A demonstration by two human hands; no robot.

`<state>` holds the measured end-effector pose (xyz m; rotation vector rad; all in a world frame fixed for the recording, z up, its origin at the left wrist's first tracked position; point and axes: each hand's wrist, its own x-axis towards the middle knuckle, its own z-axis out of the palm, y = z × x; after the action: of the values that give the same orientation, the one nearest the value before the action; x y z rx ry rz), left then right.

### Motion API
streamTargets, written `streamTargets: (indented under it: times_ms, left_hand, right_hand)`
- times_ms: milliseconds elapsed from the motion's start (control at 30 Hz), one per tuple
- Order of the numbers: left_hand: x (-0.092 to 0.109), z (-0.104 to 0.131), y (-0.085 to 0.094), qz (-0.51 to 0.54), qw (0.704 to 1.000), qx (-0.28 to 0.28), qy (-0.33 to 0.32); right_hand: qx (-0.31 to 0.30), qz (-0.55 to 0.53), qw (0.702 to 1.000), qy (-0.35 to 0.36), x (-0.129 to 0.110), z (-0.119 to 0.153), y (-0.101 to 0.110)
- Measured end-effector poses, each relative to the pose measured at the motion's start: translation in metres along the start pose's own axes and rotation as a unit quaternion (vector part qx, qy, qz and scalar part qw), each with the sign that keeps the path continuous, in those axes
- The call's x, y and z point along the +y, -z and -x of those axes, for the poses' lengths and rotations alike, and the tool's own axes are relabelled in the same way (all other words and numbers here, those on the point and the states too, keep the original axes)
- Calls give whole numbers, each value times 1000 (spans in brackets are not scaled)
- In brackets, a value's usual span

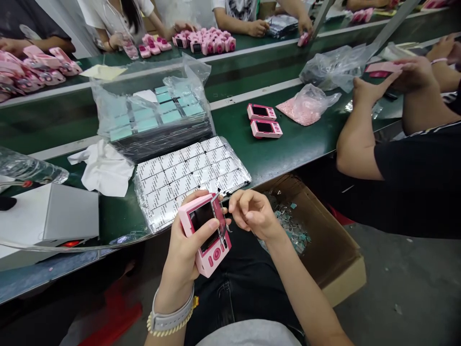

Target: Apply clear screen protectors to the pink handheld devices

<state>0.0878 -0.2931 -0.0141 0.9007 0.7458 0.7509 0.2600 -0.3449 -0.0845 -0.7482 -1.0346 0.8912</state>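
Head view | left hand (187, 250) wraps tight around pink toy camera (208, 233), held over the lap, just off the green table edge (118, 221) | right hand (252, 211) pinches a thin film strip (216, 196) at the camera's top corner | tray of wrapped screens (187, 173) just past the grip | open cardboard box (324, 240) right of it.
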Motion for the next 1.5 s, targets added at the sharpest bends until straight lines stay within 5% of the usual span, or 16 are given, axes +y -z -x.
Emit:
streamTargets:
  times_ms: [100, 400, 700, 833, 967, 1100, 1200, 1333, 1433, 1500]
  left_hand:
    - [-2, -2, -1, 0, 1000, -5, -4]
    - [-1, -2, -6, -11, 1000, 8, 3]
    - [-9, -7, 4, 1, 1000, -5, 5]
    - [-12, -11, 7, 17, 1000, -19, 0]
    - [-12, -12, 5, 22, 999, -19, -17]
    - [-11, -12, 4, 20, 999, -7, -28]
    - [-14, -13, 3, 0, 999, 15, -37]
    - [-24, -13, 2, -67, 994, 54, -67]
    - [-32, -12, 0, -125, 982, 89, -113]
    - [-36, -10, -1, -173, 967, 109, -154]
  right_hand:
    - [10, -16, 1000, -8, 8, 7, 4]
    - [22, 139, 990, 0, -24, 19, 1]
    - [137, 21, 990, 34, -37, 19, 8]
    - [230, 83, 969, 31, -64, 40, 37]
    - [336, 211, 917, -32, -80, 79, 85]
    - [331, 313, 882, -122, -79, 119, 129]
    - [313, 407, 839, -179, -70, 133, 142]
    - [316, 482, 802, -158, -66, 105, 101]
    - [273, 491, 821, -101, -78, 56, 33]
    - [183, 493, 850, -16, -87, 23, -11]
